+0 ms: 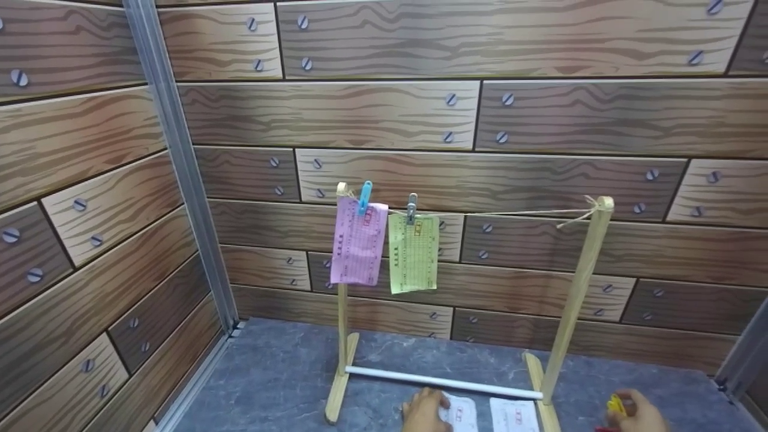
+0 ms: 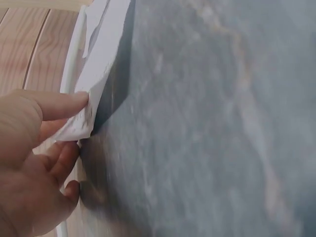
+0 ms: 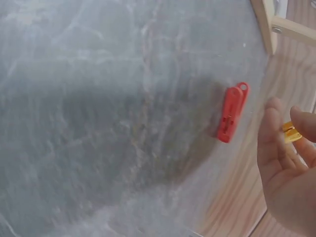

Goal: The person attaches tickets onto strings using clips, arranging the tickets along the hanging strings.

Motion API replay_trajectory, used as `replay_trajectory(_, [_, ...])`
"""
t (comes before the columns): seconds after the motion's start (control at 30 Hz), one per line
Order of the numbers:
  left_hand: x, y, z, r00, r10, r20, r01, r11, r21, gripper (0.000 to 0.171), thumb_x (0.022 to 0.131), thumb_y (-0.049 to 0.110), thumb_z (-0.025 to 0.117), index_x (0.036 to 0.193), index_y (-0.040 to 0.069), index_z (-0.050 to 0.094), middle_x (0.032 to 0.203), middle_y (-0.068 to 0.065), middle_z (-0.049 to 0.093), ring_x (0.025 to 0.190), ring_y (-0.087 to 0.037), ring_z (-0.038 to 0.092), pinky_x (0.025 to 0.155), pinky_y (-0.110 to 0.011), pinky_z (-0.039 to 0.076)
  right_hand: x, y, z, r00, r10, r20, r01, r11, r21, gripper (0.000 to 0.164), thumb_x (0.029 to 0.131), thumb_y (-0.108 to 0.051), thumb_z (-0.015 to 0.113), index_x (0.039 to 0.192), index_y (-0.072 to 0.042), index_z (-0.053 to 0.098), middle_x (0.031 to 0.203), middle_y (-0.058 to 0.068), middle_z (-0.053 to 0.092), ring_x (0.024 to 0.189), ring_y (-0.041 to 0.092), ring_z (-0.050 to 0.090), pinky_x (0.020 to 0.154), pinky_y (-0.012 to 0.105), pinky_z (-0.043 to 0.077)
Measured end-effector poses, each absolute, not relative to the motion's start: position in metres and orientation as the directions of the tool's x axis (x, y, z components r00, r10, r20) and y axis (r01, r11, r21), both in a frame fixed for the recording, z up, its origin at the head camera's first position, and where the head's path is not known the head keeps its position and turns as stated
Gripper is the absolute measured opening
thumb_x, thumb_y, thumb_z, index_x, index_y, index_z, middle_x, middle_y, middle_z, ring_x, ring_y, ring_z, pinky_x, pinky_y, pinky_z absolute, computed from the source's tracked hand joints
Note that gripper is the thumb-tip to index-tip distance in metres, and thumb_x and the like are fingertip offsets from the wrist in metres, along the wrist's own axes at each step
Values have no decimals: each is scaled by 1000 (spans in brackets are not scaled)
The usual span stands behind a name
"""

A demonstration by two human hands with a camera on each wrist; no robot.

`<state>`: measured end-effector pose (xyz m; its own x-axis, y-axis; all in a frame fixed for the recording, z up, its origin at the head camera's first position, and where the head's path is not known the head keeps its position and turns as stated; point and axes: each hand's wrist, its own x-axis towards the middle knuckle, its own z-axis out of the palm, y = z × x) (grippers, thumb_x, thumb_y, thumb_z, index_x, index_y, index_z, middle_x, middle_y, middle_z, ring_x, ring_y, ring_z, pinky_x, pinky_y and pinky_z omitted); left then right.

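Observation:
My left hand (image 1: 426, 412) is at the bottom of the head view, pinching the edge of a white printed paper slip (image 1: 462, 414). The left wrist view shows that slip (image 2: 101, 69) lifted at the near end, thumb on top and fingers beneath. A second white slip (image 1: 515, 416) lies to its right. My right hand (image 1: 645, 415), beyond the rack's right foot, holds a yellow clothespin (image 3: 291, 132) between thumb and fingers. Close by, a red clothespin (image 3: 231, 114) lies on the grey marbled tabletop (image 3: 98, 148).
A wooden rack with a right post (image 1: 577, 306), a white bottom bar (image 1: 444, 382) and a string (image 1: 510, 213) stands behind the hands. Blue (image 1: 365, 198) and grey (image 1: 411, 209) clothespins hold a purple slip (image 1: 359, 252) and a green slip (image 1: 414, 258) on the string.

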<state>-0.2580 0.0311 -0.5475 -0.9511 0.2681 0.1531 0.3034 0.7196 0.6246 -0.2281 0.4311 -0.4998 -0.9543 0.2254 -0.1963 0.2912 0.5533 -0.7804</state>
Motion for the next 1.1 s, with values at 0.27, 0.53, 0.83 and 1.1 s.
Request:
replay_trajectory(0.27, [-263,23,-539,-954,271,130,273,602,751,14,74,7,72,78,18,65,72,8,45,66,-9,44,63,-32,36,-220,414,-481,-950,268,-161,267,428,-863,64,81,-21,75,124,14,41,79,14,62,61,28,64,56,39,53])
replay_trajectory(0.53, [-259,12,-536,-941,209,266,336,500,798,22,75,-8,63,82,13,66,77,7,50,69,-7,49,62,-30,42,-210,393,-455,-958,252,-139,239,428,-872,78,71,-47,78,116,8,47,79,12,63,61,31,65,53,42,53])
replay_trajectory(0.83, [-262,9,-517,-907,245,343,420,455,785,31,75,-10,61,98,8,71,91,4,61,87,-15,59,74,-33,48,-201,371,-432,-978,203,-41,123,411,-903,54,79,-38,75,104,0,46,81,13,56,60,35,63,56,46,54])
replay_trajectory(1.1, [-264,10,-492,-845,117,522,516,437,737,13,78,-1,70,86,8,72,79,8,60,68,-3,54,60,-23,46,-198,355,-404,-984,112,138,-60,521,-852,46,83,-33,73,105,-2,47,82,13,61,53,32,63,48,42,53])
